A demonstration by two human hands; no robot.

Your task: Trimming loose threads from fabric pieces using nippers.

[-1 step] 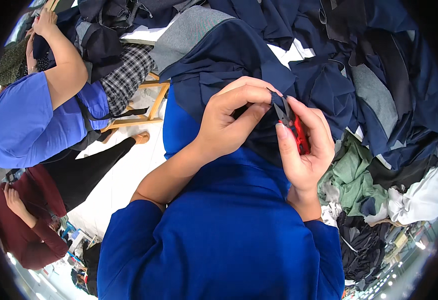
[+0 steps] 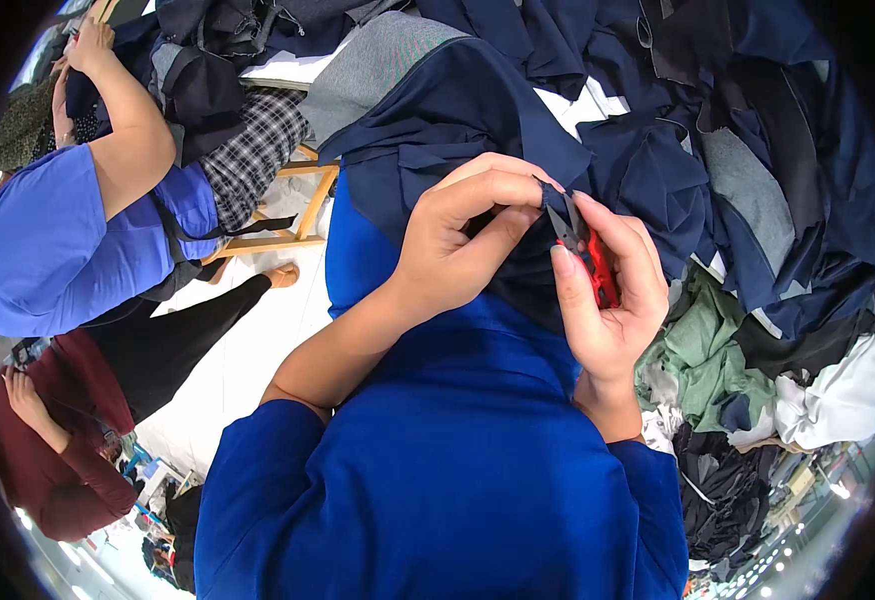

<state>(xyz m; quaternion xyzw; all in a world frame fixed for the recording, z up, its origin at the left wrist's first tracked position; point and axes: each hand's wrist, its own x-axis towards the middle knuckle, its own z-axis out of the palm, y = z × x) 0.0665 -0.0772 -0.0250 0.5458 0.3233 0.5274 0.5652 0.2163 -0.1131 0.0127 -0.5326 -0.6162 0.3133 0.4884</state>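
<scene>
My right hand is closed around a pair of thread snips with red handles and short dark blades. Their blades point up and away from me, close against the fingertips of my left hand. That hand is closed, with thumb and forefinger pinching an edge of a dark navy garment. The garment drapes over my lap and onto the heap beyond, and part of it turns over to show a grey panel. Exactly where the blade tips meet the cloth is hard to make out.
Heaped navy garments fill the far and right side. Green cloth and white cloth lie lower right. At left, one person in a blue-violet top sits near a wooden stool; another wears maroon.
</scene>
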